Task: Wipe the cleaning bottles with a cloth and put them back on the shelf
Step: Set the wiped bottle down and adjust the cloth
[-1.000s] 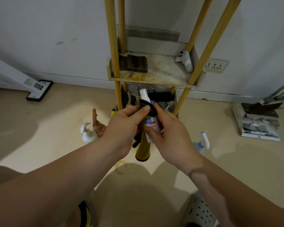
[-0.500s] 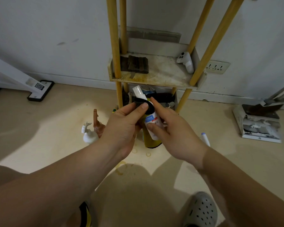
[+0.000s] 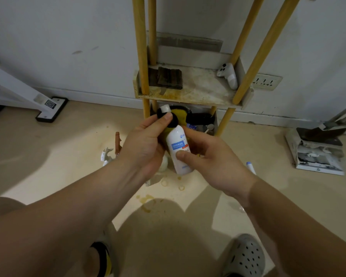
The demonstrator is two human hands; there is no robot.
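Observation:
A white bottle [image 3: 177,145] with a blue label and a white cap is held tilted in front of the shelf [image 3: 190,96]. My right hand [image 3: 212,158] grips its lower body, thumb across the label. My left hand [image 3: 146,144] pinches a black cloth [image 3: 173,119] around the bottle's neck, just under the cap. A yellow bottle [image 3: 179,114] stands behind the white one, mostly hidden. On the floor to the left stand a white spray bottle [image 3: 106,155] and a brown spray bottle [image 3: 118,141]. A blue-capped spray bottle [image 3: 250,166] peeks out behind my right wrist.
The wooden-legged shelf holds a dark folded cloth [image 3: 167,77] and a white controller [image 3: 229,75]. Its lower level is crowded with dark items. A dustpan on papers [image 3: 320,150] lies at the right, a white stand base [image 3: 52,108] at the left. My shoes are at the bottom.
My hands turned the white bottle so its label faces up and lowered it slightly. The cloth stayed at the neck. The view shifted, showing the yellow bottle behind.

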